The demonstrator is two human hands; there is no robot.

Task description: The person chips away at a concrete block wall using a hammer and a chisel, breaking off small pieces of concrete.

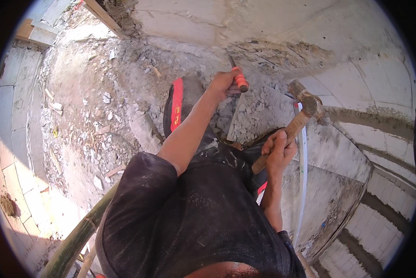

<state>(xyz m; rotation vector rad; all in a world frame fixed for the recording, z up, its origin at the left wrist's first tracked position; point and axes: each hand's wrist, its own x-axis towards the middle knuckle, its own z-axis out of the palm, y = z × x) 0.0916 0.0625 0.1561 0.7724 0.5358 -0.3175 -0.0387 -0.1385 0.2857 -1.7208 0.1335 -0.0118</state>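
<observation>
Floor (73, 116) rubbly, wall (286, 23) chipped. Left hand (224, 83) grips chisel (241, 81) (orange-sleeved). Right hand (280, 150) is wrapped round hammer (297, 124).

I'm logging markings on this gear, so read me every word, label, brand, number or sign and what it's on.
Red stripe on the trouser leg: yellow marks, too small and blurred to read.
Hammer and orange-gripped chisel: no lettering I can make out.
Nothing else readable.
</observation>
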